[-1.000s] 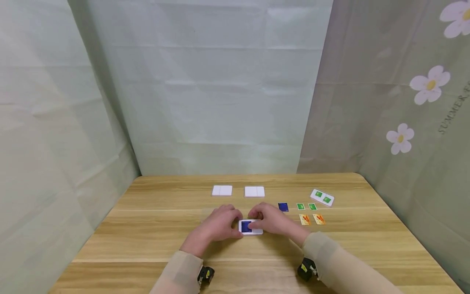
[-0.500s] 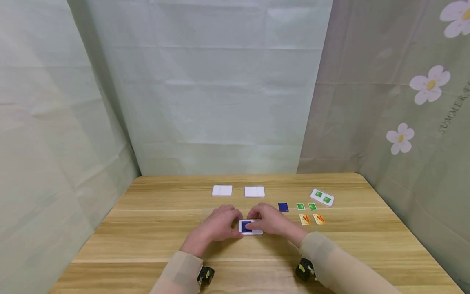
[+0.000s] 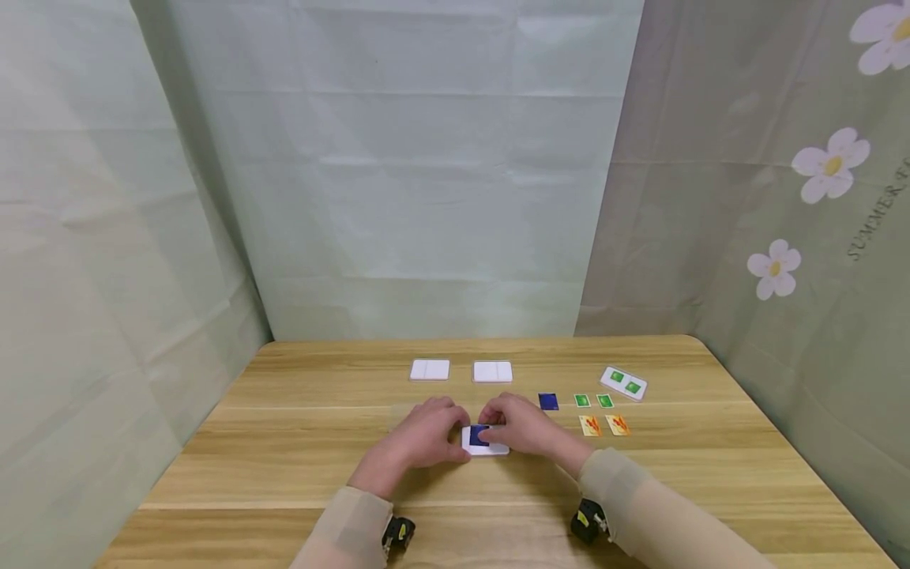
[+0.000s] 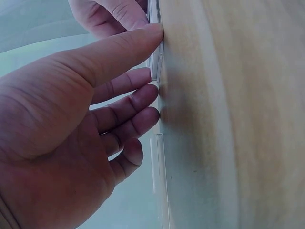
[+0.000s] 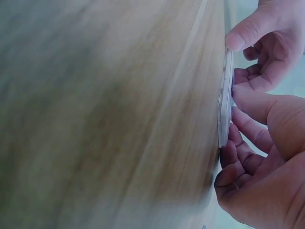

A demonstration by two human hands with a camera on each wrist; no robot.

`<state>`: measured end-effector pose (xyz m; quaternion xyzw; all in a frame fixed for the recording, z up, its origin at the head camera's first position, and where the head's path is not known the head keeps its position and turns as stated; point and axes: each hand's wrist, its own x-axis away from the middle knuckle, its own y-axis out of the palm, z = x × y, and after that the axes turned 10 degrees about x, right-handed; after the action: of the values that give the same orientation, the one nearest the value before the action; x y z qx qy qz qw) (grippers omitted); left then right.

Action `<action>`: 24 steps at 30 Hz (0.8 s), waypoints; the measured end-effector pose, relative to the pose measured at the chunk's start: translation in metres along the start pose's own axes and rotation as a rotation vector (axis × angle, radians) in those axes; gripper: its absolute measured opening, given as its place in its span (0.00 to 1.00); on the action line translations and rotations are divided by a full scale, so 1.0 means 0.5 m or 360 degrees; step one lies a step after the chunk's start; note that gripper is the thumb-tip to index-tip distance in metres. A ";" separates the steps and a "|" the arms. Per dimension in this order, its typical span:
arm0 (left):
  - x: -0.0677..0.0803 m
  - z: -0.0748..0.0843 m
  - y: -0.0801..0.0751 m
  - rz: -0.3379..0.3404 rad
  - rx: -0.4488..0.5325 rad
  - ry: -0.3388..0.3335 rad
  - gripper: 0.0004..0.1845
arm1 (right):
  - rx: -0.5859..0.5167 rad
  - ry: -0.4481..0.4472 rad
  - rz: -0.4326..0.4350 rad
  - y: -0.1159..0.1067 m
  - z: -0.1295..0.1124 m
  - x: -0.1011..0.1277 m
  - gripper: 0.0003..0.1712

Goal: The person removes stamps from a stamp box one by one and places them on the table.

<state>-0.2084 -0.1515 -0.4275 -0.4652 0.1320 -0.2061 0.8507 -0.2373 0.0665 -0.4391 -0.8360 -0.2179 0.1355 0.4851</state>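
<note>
A white two-slot case (image 3: 499,448) with a pale rim lies flat on the table. My left hand (image 3: 426,433) holds its left end, thumb at the near edge and fingers at the far side. In the left wrist view, the left hand (image 4: 71,109) has its thumb against the thin edge of the case (image 4: 155,62). A dark blue square stamp (image 3: 475,439) lies over the case's left half, slightly across its far edge. My right hand (image 3: 526,427) pinches this stamp between thumb and index finger. The right hand (image 5: 271,162) hides part of the stamp.
Two white cases (image 3: 430,369) stand side by side further back. To the right lie another blue stamp (image 3: 548,401), two green stamps (image 3: 582,401) and two orange-patterned stamps (image 3: 590,426). Behind them is a tilted case (image 3: 624,383) with two green stamps inside.
The blue stamp has shifted slightly away and to the right, now overlapping the case's far edge. The right hand has moved a little; the left hand keeps its place.
</note>
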 end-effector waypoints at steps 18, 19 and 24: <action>-0.001 0.002 0.000 0.0003 -0.0004 0.0030 0.24 | -0.0125 0.0028 0.0167 -0.041 0.016 0.002 0.04; -0.002 0.002 -0.001 0.0003 -0.0007 0.0028 0.24 | -0.0144 0.0026 0.0170 -0.046 0.019 0.001 0.04; -0.002 0.001 0.001 0.0003 -0.0014 0.0015 0.23 | -0.0150 0.0035 0.0199 -0.070 0.041 -0.003 0.04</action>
<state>-0.2091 -0.1504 -0.4277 -0.4678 0.1372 -0.2070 0.8482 -0.2556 0.0966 -0.4188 -0.8714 -0.1660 0.1458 0.4381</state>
